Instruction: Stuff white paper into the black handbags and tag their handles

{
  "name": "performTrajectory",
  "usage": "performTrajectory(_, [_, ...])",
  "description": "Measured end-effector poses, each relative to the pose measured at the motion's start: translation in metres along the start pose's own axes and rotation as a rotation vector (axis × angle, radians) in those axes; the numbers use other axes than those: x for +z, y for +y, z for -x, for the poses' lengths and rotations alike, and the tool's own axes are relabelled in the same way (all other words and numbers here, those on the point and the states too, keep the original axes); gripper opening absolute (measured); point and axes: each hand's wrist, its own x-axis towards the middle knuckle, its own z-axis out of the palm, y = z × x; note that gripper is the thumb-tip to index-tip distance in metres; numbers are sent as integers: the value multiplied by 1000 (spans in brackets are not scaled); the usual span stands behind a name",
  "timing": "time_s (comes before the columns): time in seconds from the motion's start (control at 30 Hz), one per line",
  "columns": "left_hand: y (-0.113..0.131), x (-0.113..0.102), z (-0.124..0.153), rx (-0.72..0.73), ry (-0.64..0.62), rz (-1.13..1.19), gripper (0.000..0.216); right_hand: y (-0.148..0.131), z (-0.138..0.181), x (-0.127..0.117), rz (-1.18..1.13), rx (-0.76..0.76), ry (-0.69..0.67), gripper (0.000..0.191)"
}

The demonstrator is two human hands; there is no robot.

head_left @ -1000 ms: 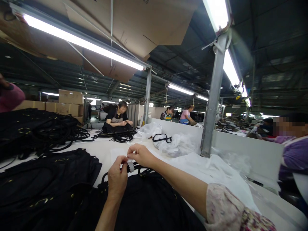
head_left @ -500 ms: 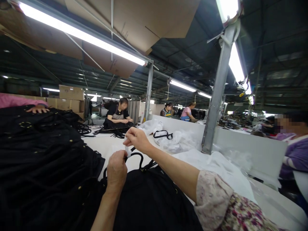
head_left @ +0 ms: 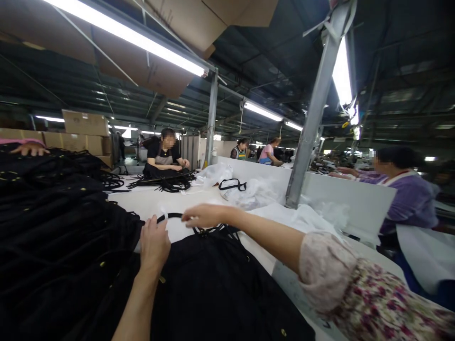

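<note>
A black cord handle (head_left: 174,215) arcs up from a black fabric bag (head_left: 220,284) in front of me, with a white tag-like piece (head_left: 164,212) on the cord. My left hand (head_left: 155,244) is closed on the cord's left side, just below that white piece. At the arc's right side, my right hand (head_left: 204,215) has its curled fingertips on the cord; motion blurs them a little. The part of the cord behind the right hand is hidden.
A big heap of black bags (head_left: 64,237) fills the left, with a co-worker's hand (head_left: 31,148) on it. Clear plastic (head_left: 263,192) lies past my right hand, near a metal post (head_left: 305,118). Another person (head_left: 167,154) handles black pieces across the white table (head_left: 131,199).
My right hand has come away from the white piece and moved lower, along the cord. The left hand stays at the cord. The whole view has shifted a little as my head turned.
</note>
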Motion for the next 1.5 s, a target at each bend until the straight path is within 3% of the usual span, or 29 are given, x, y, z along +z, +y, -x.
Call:
performTrajectory(0.07, [-7,11,9,17,-100,3,38,-5,52,38,97,37,-421,56])
performTrajectory(0.13, [-12,19,21,6,-196,-1,36,-10,103,77,122,155,-658,87])
performTrajectory(0.17, [-13,21,27,-2,-239,-4,35,-12,125,94,97,194,-697,95])
performTrajectory(0.3, [-15,8,37,15,-390,-11,37,-16,172,132,82,204,-479,112])
performTrajectory(0.5, [8,-72,52,247,-642,78,38,-10,169,136,68,207,-492,121])
performTrajectory(0.63, [38,-129,111,386,-759,162,41,-13,174,128,79,187,-432,112])
performTrajectory(0.73, [52,-152,170,476,-808,214,41,-20,191,109,34,101,-393,85])
performTrajectory(0.8, [52,-154,204,577,-748,226,40,-28,210,97,-10,-6,-308,64])
performTrajectory(0.9, [40,-148,237,734,-508,201,43,-48,250,88,-18,-133,-180,37])
performTrajectory(1.0, [24,-143,251,776,-291,147,40,-66,293,95,7,-94,-128,24])
performTrajectory(1.07, [14,-144,254,758,-208,115,38,-67,314,104,77,-30,-55,33])
performTrajectory(1.17, [6,-146,255,708,-87,126,43,-49,329,119,215,86,18,62])
performTrajectory(1.27, [7,-145,256,641,-64,169,40,-22,329,132,302,128,42,74])
performTrajectory(1.5, [25,-140,252,562,-163,139,31,11,328,158,493,-62,304,53])
